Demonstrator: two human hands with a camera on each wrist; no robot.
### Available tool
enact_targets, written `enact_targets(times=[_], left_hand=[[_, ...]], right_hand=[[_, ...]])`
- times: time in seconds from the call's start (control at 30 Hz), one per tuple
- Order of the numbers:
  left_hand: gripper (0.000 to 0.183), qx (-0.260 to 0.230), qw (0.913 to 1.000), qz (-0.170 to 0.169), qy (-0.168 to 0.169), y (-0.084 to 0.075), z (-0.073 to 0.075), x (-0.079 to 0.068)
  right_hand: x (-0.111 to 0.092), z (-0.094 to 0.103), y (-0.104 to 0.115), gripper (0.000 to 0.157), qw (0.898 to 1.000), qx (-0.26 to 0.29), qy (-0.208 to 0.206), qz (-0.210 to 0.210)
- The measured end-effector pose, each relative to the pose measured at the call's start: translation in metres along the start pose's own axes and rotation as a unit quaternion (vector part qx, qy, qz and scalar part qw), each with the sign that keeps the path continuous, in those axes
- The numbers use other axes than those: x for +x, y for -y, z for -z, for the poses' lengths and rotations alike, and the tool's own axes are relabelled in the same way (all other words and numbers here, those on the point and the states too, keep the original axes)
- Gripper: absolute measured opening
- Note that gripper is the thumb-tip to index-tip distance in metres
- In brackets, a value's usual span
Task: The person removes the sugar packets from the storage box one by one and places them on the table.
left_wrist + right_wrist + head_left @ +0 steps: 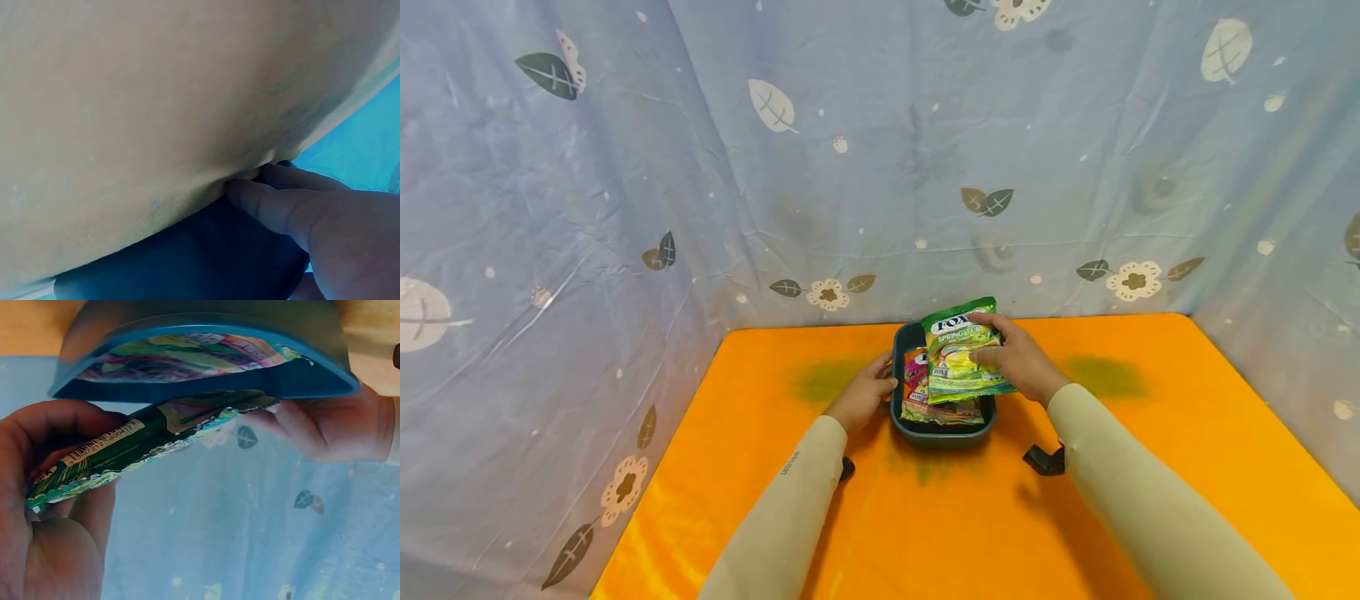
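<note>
A dark blue-grey container (943, 439) stands on the table, with purple-and-orange candy packets (916, 379) inside. My right hand (1018, 358) holds a green Fox's Spring Tea candy packet (955, 371) by its right edge, tilted over the container's opening. Seen by the right wrist camera, the packet's barcoded back (119, 440) lies between thumb and fingers. My left hand (865, 392) holds the container's left side; in the left wrist view its fingers (275, 203) lie against the outer wall (187, 262), low down by the table. The inner side of that grip is mostly hidden.
An orange cloth covers the table (760, 500), with darker greenish patches. Behind it and at both sides hangs a pale blue curtain (880, 167) with leaves and flowers. Black straps (1045, 460) hang below the wrists.
</note>
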State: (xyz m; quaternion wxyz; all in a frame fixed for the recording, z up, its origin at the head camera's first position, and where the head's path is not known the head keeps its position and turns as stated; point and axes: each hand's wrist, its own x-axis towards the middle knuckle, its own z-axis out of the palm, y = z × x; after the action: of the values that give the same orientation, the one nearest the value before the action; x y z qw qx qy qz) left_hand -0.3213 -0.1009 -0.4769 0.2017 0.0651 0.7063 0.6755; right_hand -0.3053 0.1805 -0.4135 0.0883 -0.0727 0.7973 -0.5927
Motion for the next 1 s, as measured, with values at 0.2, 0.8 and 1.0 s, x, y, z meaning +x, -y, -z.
enact_targets(times=[0.2, 0.8, 1.0], left_hand=[[0.058, 0.026, 0.9996, 0.004, -0.015, -0.002, 0.001, 0.000], [0.059, 0.009, 0.9994, 0.020, -0.024, -0.004, -0.004, 0.006], [0.059, 0.007, 0.9993, 0.027, -0.026, -0.004, -0.006, 0.009]], right_hand=[[-0.007, 0.017, 0.006, 0.066, 1.000, 0.018, 0.003, 0.002], [0.000, 0.073, -0.035, 0.068, 0.999, 0.016, -0.034, 0.006], [-0.001, 0.089, -0.040, 0.069, 0.999, 0.017, -0.036, 0.003]])
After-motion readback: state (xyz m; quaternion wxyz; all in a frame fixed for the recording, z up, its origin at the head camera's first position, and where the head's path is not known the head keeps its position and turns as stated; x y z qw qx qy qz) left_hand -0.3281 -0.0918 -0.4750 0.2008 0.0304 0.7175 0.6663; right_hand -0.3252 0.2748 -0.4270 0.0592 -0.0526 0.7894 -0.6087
